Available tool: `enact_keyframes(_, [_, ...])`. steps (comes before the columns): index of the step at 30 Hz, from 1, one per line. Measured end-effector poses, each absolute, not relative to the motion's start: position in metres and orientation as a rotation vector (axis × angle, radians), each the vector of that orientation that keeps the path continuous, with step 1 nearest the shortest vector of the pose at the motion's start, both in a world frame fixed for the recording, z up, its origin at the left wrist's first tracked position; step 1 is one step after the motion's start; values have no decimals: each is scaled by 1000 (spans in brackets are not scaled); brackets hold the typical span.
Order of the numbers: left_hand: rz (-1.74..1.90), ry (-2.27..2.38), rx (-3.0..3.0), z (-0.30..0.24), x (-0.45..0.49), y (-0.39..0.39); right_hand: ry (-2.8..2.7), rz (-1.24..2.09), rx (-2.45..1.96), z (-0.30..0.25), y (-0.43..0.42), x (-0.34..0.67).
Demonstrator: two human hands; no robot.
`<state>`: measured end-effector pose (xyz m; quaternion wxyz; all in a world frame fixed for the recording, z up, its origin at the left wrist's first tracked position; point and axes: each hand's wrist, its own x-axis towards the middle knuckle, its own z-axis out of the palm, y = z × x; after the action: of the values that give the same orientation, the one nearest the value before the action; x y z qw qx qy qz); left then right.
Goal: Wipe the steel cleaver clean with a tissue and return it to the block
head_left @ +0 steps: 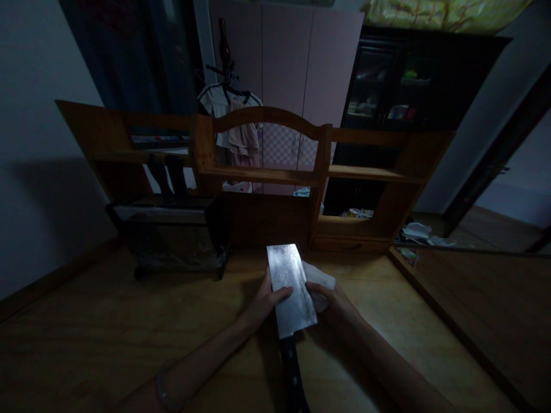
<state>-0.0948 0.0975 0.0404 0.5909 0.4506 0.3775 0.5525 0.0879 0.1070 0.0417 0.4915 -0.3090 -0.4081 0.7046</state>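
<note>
A cleaver (289,310) with a wide steel blade and a black riveted handle is held above the wooden desk, its handle pointing down toward me. My left hand (267,295) is closed on the blade's left edge, thumb lying on the flat face and the other fingers behind it. A white cloth or tissue (318,278) is in my right hand (330,298), which presses it against the right edge of the blade. The fingers behind the blade are hidden.
On the desk (193,332) at left stands a knife block (172,235) with two black-handled knives upright in it. A wooden shelf unit (267,221) lines the back edge. Beyond it are hanging clothes (232,115), a pink wardrobe (286,63) and a dark cabinet (413,80).
</note>
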Motion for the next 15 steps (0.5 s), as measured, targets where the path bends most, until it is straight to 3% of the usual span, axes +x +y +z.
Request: enact_keyframes(15, [1279, 926, 1098, 41, -96, 97, -965, 1695, -807, 41, 108, 89])
